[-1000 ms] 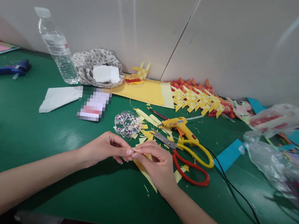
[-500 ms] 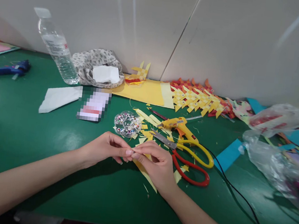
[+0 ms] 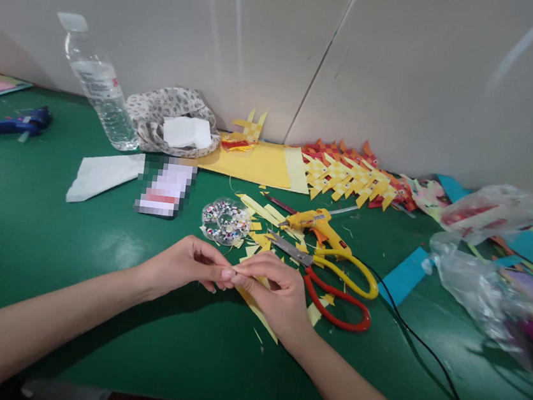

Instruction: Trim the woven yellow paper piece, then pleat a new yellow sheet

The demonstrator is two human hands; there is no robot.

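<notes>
My left hand [image 3: 186, 265] and my right hand [image 3: 275, 291] meet fingertip to fingertip above the green table [image 3: 49, 246]. Both pinch something tiny between thumb and forefinger that I cannot make out. A long yellow paper strip [image 3: 257, 314] lies under my right hand. Just beyond my fingers sits a round clear dish of googly eyes [image 3: 225, 221]. Yellow paper scraps [image 3: 259, 215] are scattered around it.
Yellow-and-red scissors [image 3: 334, 281] and a yellow glue gun [image 3: 319, 222] with a black cord lie right of my hands. Woven paper pieces [image 3: 351, 174], yellow sheets, a water bottle [image 3: 97, 87], cloth pouch, white tissue and plastic bags [image 3: 496, 252] ring the table. A blue glue gun [image 3: 10, 122] lies far left.
My hands hold the same pinch. The view has shifted very slightly; nothing on the table has moved.
</notes>
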